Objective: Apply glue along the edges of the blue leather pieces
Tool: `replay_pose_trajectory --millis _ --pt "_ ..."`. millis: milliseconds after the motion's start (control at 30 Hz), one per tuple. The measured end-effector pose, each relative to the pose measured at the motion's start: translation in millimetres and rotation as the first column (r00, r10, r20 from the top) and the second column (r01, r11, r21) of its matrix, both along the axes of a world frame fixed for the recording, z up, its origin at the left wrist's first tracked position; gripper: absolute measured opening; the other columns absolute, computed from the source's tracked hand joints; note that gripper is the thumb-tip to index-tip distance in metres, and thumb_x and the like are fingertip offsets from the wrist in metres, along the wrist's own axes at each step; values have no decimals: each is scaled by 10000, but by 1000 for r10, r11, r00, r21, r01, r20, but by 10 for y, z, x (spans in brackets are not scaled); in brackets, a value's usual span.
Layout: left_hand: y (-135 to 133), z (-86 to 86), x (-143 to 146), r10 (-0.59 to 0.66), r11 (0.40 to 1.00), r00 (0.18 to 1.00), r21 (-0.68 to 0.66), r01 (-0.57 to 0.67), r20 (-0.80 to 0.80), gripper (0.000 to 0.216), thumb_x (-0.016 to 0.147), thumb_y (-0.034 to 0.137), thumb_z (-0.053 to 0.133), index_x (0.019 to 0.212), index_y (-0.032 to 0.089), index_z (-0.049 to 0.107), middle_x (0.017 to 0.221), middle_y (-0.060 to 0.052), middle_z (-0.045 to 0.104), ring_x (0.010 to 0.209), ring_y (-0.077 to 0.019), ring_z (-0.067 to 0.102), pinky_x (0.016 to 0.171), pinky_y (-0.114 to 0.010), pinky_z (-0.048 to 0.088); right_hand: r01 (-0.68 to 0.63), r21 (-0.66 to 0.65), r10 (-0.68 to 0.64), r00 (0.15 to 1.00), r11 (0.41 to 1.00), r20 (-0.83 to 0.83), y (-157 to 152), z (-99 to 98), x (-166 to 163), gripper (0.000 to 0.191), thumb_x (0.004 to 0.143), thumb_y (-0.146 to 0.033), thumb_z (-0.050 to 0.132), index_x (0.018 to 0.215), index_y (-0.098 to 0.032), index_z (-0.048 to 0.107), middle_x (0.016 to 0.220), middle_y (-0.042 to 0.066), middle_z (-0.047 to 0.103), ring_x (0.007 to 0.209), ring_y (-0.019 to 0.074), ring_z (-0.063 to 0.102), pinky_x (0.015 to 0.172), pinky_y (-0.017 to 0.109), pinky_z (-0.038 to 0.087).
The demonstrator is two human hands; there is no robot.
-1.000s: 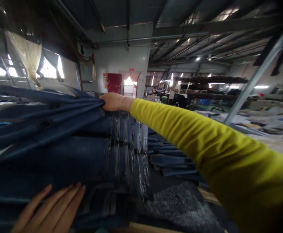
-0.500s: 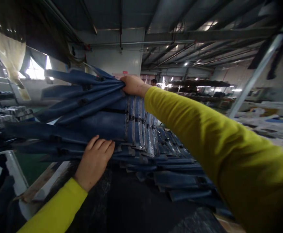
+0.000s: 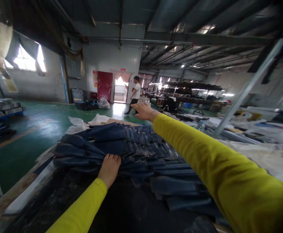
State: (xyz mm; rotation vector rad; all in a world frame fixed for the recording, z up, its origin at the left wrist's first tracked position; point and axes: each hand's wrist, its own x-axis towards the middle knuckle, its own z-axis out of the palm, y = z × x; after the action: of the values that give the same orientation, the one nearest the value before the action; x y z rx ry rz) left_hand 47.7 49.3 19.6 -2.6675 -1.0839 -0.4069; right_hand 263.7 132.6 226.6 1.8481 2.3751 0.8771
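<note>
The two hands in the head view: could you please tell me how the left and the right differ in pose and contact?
The left hand lies low and near, its fingers pressed onto the near edge of the stack of denim pieces. The right hand reaches far out above the stack's far end, open, touching no cloth that I can see. Both arms wear yellow sleeves.

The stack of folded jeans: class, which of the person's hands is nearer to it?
Left. The left hand presses on the near edge of the stack of folded jeans; the right hand is open and raised above its far end, apart from it.
</note>
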Motion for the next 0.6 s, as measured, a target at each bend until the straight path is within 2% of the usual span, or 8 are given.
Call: replay_pose_trajectory --millis 100,200,300,367,467,600 --pt "-13 -33 -7 22 1000 999 -6 -22 42 468 802 31 314 1255 84 419 979 -115 596 962 -229 515 931 -422 347 3 19 -3 999 1000 -37 -298 76 182 594 779 -283 522 1329 -137 352 1345 131 432 1218 271 401 1004 454 265" --pt "-54 -54 -9 15 999 992 -43 -10 125 578 786 91 403 1350 89 275 1126 -139 568 1077 -239 483 1018 -466 266 -34 -6 33 996 999 -79 -654 54 217 595 789 -276 509 1340 -131 340 1355 132 421 1231 271 390 1020 475 241" --pt "-170 14 -108 -20 998 979 -53 31 201 644 778 177 476 1372 136 229 1358 -134 404 1254 -249 338 1073 -488 183 -106 -55 98 986 993 -135 -1072 -26 105 593 810 -297 490 1357 -144 320 1368 121 408 1245 258 377 1029 463 251" --pt "-310 91 -273 -43 997 976 -57 56 211 630 786 202 483 1369 179 246 1423 -102 318 1308 -237 257 1082 -480 181 -174 -89 157 972 981 -175 -1388 -125 -17 576 828 -316 473 1359 -150 322 1359 116 419 1241 250 384 1036 454 260" --pt "-603 159 -691 -66 988 982 -124 89 175 556 804 237 484 1335 243 322 1408 -65 353 1296 -214 291 1069 -455 238 -295 -163 247 933 942 -261 -1885 -397 -207 553 840 -334 467 1352 -160 349 1351 104 430 1236 239 394 1047 427 282" --pt "-1032 81 -1543 22 975 991 -222 8 131 443 835 289 452 1277 290 412 1354 -36 433 1252 -191 366 1069 -450 251 -452 -355 260 842 819 -473 -2421 -1029 -411 550 835 -339 484 1351 -194 361 1348 70 442 1231 198 414 1053 336 322"
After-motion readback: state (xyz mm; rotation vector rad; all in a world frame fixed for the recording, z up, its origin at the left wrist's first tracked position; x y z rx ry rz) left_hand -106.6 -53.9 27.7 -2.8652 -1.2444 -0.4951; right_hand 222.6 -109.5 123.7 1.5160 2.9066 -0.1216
